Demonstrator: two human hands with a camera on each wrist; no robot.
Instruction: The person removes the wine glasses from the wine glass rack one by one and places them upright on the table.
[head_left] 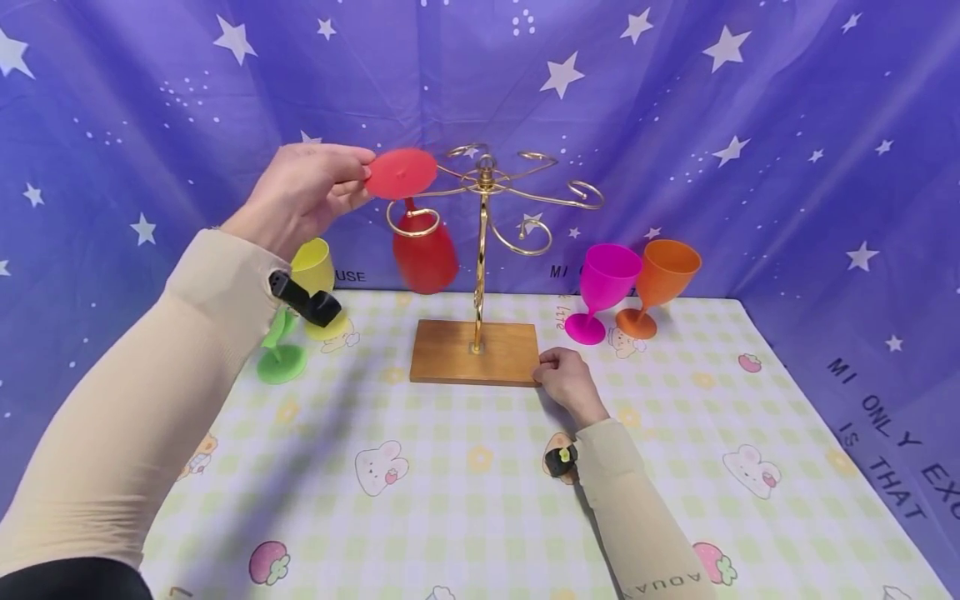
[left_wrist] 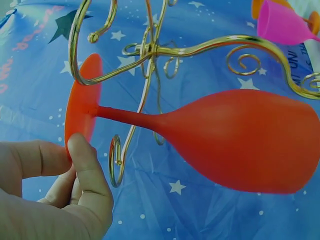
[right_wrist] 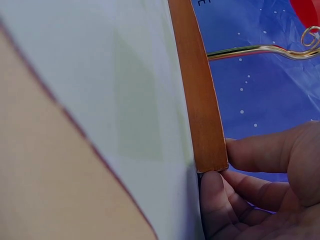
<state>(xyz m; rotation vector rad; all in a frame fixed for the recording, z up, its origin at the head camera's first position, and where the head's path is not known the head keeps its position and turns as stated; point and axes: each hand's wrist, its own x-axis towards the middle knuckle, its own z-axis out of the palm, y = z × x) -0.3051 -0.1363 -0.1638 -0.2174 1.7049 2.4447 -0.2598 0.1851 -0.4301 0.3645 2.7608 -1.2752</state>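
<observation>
A red plastic goblet (head_left: 424, 254) hangs upside down at the left side of a gold goblet rack (head_left: 481, 275). With thumb and fingers my left hand (head_left: 307, 187) pinches the edge of its round foot (left_wrist: 82, 107). The goblet's stem (left_wrist: 127, 116) is close to a curled hook (head_left: 414, 232) of the rack; whether it sits inside the curl I cannot tell. My right hand (head_left: 570, 382) grips the right front corner of the rack's wooden base (head_left: 442, 354), its fingertips (right_wrist: 212, 187) against the end of the board.
Right of the rack stand a magenta goblet (head_left: 609, 271) and an orange goblet (head_left: 666, 271). On the left, a yellow goblet (head_left: 313, 265) and a green goblet (head_left: 282, 363) are partly hidden behind my left wrist. A checked cloth (head_left: 480, 508) covers the table; a starry curtain (head_left: 480, 67) hangs behind.
</observation>
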